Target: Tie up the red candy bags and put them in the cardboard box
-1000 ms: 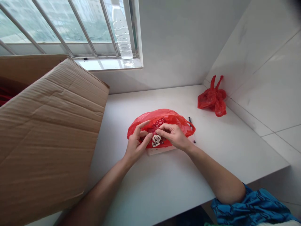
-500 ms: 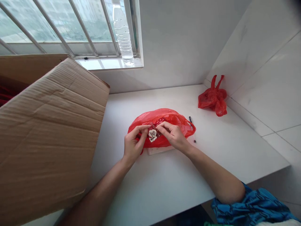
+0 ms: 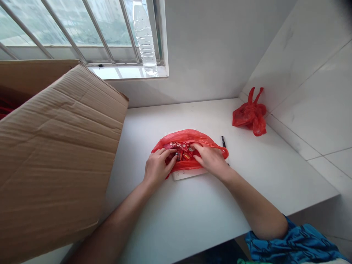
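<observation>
A red plastic bag [image 3: 189, 134] lies on the white table with its mouth spread. Inside it show small wrapped pieces [image 3: 186, 156], mostly red, that look like sweets. My left hand [image 3: 158, 165] is at the left side of the opening, thumb and fingers apart, tips among the wrapped pieces. At the right side, my right hand [image 3: 211, 158] reaches in with thumb and fingers apart; its fingertips touch the contents. I make out nothing gripped in either hand. Under the bag's near edge a pale flat booklet or paper [image 3: 188, 174] sticks out.
A large open cardboard box [image 3: 60, 154] stands at the left, with red material [image 3: 5, 106] inside. A tied red bag [image 3: 249, 113] sits in the far right corner. A black pen [image 3: 223, 141] lies right of the open bag. A clear bottle [image 3: 145, 42] stands on the windowsill.
My hands were pinched together over a pale heart-shaped print; now their fingers are spread in the bag's mouth. The bag has opened wider, and the wrapped pieces show.
</observation>
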The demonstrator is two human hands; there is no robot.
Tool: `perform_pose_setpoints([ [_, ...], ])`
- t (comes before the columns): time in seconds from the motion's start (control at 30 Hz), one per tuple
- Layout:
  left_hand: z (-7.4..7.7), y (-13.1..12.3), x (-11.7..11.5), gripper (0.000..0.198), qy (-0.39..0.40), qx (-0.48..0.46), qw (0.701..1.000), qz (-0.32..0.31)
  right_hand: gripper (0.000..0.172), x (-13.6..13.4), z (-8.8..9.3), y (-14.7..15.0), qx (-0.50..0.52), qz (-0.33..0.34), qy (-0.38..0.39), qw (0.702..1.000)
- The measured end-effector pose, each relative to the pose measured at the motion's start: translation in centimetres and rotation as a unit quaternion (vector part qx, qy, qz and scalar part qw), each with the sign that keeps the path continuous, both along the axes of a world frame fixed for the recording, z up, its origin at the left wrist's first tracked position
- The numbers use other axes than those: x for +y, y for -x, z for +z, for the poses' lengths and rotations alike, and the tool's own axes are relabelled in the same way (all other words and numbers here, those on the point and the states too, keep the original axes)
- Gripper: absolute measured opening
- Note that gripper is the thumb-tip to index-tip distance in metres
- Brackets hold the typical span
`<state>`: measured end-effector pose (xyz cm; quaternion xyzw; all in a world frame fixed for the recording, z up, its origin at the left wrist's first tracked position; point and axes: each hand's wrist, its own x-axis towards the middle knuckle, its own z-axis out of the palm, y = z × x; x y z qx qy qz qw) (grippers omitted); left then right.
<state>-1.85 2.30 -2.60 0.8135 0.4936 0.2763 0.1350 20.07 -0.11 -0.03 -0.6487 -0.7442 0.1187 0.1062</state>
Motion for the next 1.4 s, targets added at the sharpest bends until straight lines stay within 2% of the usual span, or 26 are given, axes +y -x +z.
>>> perform_pose_setpoints([
  [0.1,0.2,-0.2,-0.1,0.03,-0.008,0.053,0.999,-0.013,0.047,0.0,-0.1,0.1,-0.017,0.02,0.003,1.0],
  [0.17,0.3,-0.2,-0.1,0.039,-0.01,0.08,0.997,-0.017,0.043,0.0,-0.3,0.1,-0.001,0.026,-0.019,0.999],
  [0.27,0.4,-0.3,-0.1,0.043,-0.002,0.094,0.996,-0.01,0.027,0.4,-0.9,-0.1,0.065,0.004,-0.053,0.996],
  [0.4,0.3,-0.2,-0.2,0.032,0.005,0.093,0.996,0.0,0.043,0.7,-1.0,-0.5,0.155,-0.067,-0.082,0.982],
  [0.47,0.2,-0.2,-0.2,0.031,-0.006,0.091,0.996,-0.003,0.046,0.5,-0.5,-0.7,0.21,-0.088,-0.088,0.97],
  [0.53,0.1,-0.2,-0.1,0.031,-0.031,0.073,0.997,-0.008,0.041,0.1,0.5,-0.9,0.303,-0.077,-0.076,0.947],
  [0.63,0.5,-0.1,0.1,0.027,-0.091,0.018,0.996,-0.008,0.029,-0.9,2.6,-1.9,0.432,0.005,-0.058,0.9],
  [0.73,1.6,0.4,-0.4,0.026,-0.136,-0.029,0.99,0.012,0.023,-2.3,4.7,-3.7,0.468,0.058,-0.088,0.877],
  [0.83,2.4,1.5,-2.1,0.033,-0.131,-0.054,0.989,0.048,0.02,-3.9,6.1,-5.8,0.441,0.01,-0.181,0.879],
  [0.93,1.9,3.1,-4.8,0.044,-0.102,-0.038,0.991,0.082,0.023,-5.3,6.1,-7.4,0.319,-0.05,-0.27,0.907],
  [1.03,0.6,4.4,-7.0,0.053,-0.087,0.038,0.992,0.086,0.041,-5.9,5.3,-8.5,0.17,-0.039,-0.244,0.954],
  [1.07,0.2,4.6,-7.5,0.051,-0.083,0.064,0.991,0.082,0.041,-5.9,5.1,-8.7,0.137,-0.029,-0.222,0.965],
  [1.13,0.0,4.8,-7.7,0.032,-0.072,0.095,0.99,0.069,0.03,-5.9,5.0,-9.1,0.114,-0.011,-0.198,0.974],
  [1.23,1.5,4.3,-7.1,0.009,-0.068,0.039,0.996,0.047,0.019,-5.4,6.2,-9.4,0.166,-0.003,-0.208,0.964],
  [1.3,3.5,3.4,-6.4,0.007,-0.087,-0.062,0.993,0.048,0.015,-4.9,7.7,-9.2,0.223,0.01,-0.215,0.951],
  [1.4,7.5,1.2,-5.0,0.008,-0.153,-0.216,0.962,0.066,0.013,-3.1,10.0,-8.0,0.323,0.072,-0.182,0.926],
])
